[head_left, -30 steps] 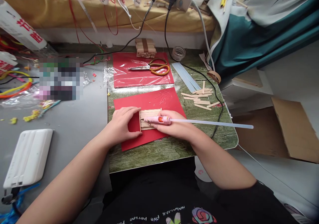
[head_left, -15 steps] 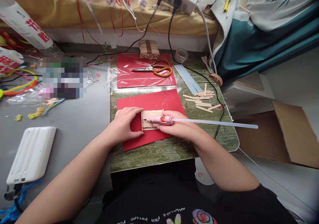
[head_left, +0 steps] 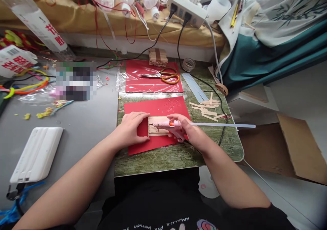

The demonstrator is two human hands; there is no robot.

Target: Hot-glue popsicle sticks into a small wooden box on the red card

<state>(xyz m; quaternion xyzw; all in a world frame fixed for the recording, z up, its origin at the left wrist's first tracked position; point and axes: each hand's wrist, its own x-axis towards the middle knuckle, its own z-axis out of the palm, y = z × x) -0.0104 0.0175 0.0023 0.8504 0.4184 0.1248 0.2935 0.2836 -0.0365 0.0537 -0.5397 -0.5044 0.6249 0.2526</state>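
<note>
A small panel of wooden craft sticks [head_left: 159, 131] lies on a sheet of red card [head_left: 139, 149]. My left hand [head_left: 130, 128] is at its left end, thumb and fingertips gripping the two ends of an edge stick [head_left: 148, 127]. My right hand [head_left: 190, 131] is closed round a pink hot glue gun [head_left: 176, 132]. The gun's nozzle points left, over the panel close to the edge stick; whether it touches cannot be made out. A long translucent glue stick [head_left: 224, 124] sticks out of the gun's back to the right.
Scissors [head_left: 162, 76] rest on wrapped red card [head_left: 138, 87]. Glue sticks [head_left: 194, 88], loose craft sticks [head_left: 208, 109], a banded craft stick bundle [head_left: 157, 57] and a tape roll [head_left: 188, 64] lie behind. A black cable [head_left: 213, 83] crosses the right side. A white power bank [head_left: 37, 154] lies left.
The glue gun has tilted, so its pink handle now shows below the body, and my right hand has turned with it. My left hand keeps its hold. The camera view has shifted slightly.
</note>
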